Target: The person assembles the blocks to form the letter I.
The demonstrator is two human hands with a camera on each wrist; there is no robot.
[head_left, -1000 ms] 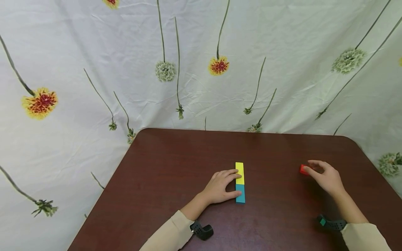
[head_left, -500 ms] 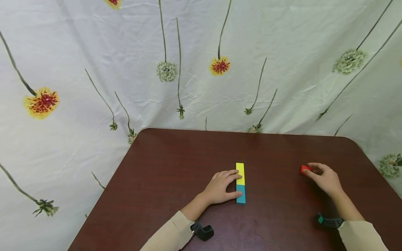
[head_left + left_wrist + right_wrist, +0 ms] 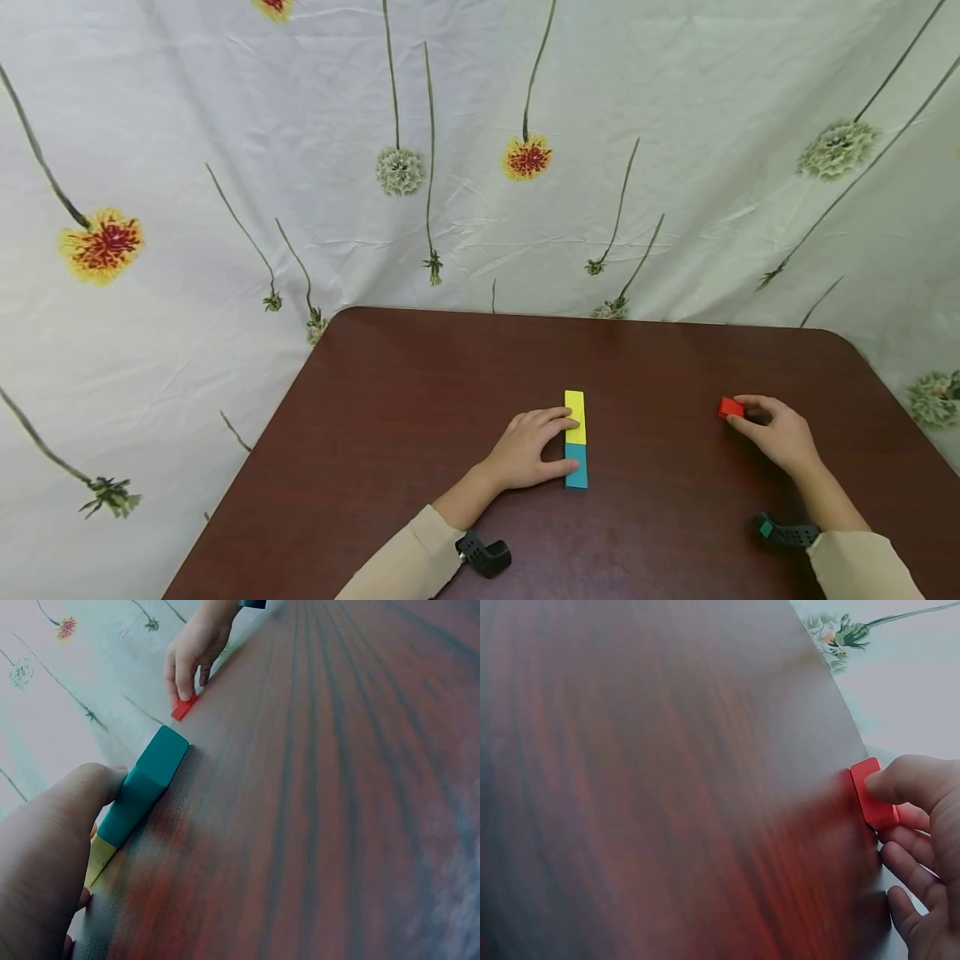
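A yellow block (image 3: 574, 401) and a blue block (image 3: 577, 481) lie end to end in a row at the middle of the table. My left hand (image 3: 522, 450) rests on them, fingers extended over the yellow one and thumb on the blue one. In the left wrist view the thumb presses the blue block (image 3: 150, 776), and part of the yellow block (image 3: 101, 857) shows beyond. Well off to the right, my right hand (image 3: 782, 433) pinches a small red block (image 3: 730, 407) between thumb and fingers. The right wrist view shows the thumb on the face of this red block (image 3: 870, 795), close over the tabletop.
The dark brown wooden table (image 3: 420, 367) has rounded far corners. Behind it hangs a pale cloth (image 3: 315, 125) printed with flowers. Each wrist wears a dark band, the left band (image 3: 483, 556) lying near the tabletop.
My right hand has shifted slightly nearer to me, and more of the red block shows past its fingertips. The left hand stays on the yellow and blue blocks.
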